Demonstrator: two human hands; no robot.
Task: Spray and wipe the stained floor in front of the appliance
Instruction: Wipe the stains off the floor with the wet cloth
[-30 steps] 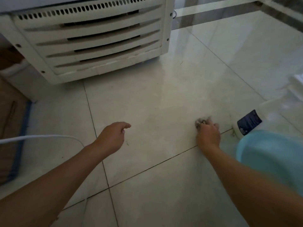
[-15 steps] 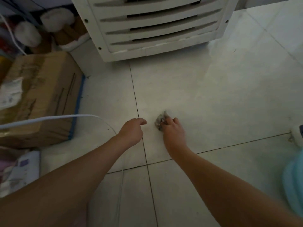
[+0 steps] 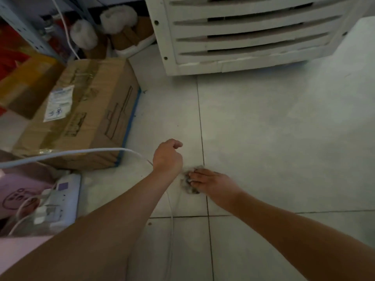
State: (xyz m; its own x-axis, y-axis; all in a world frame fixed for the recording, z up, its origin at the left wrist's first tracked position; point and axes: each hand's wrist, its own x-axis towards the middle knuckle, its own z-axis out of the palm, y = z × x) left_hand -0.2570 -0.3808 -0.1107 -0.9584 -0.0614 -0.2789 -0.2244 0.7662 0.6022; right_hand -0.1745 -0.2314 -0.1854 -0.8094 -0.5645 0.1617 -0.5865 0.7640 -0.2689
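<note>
My right hand (image 3: 211, 182) presses a small crumpled grey-white cloth (image 3: 187, 183) onto the pale floor tiles (image 3: 274, 138), right beside a grout line. My left hand (image 3: 167, 156) hovers just left of the cloth, fingers loosely curled, holding nothing. The white louvred appliance (image 3: 253, 35) stands at the top of the view, well beyond both hands. No spray bottle shows in this view.
A taped cardboard box (image 3: 85, 116) lies on the floor at the left. A white cable (image 3: 67, 154) arcs in front of it toward my left wrist. A white power strip (image 3: 60, 203) with plugs sits at the lower left. Fluffy slippers (image 3: 101, 25) lie behind the box.
My right hand has dragged the cloth leftward and toward me across the tiles. The view swung left; the blue basin and the bottle at the right have left the frame.
</note>
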